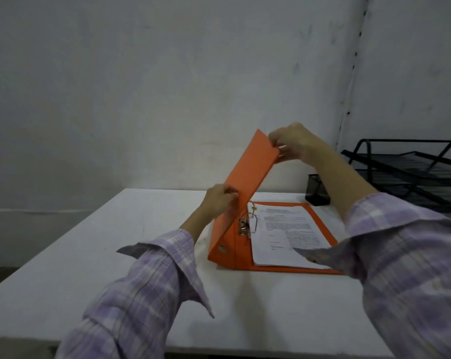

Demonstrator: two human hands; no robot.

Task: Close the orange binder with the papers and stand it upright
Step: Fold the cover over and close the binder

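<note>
An orange binder [247, 174] lies on the white table [89, 255], its back cover flat and its front cover raised steeply, leaning right. A stack of printed papers [286, 234] rests on the flat cover, held by the metal ring mechanism [246, 225]. My right hand [294, 143] pinches the top edge of the raised cover. My left hand [220, 199] presses on the outer face of that cover, low down near the spine.
A black mesh pen holder [319, 190] stands just behind the binder. Black wire letter trays [413, 167] sit at the far right against the wall. The table's left and front edges are in view.
</note>
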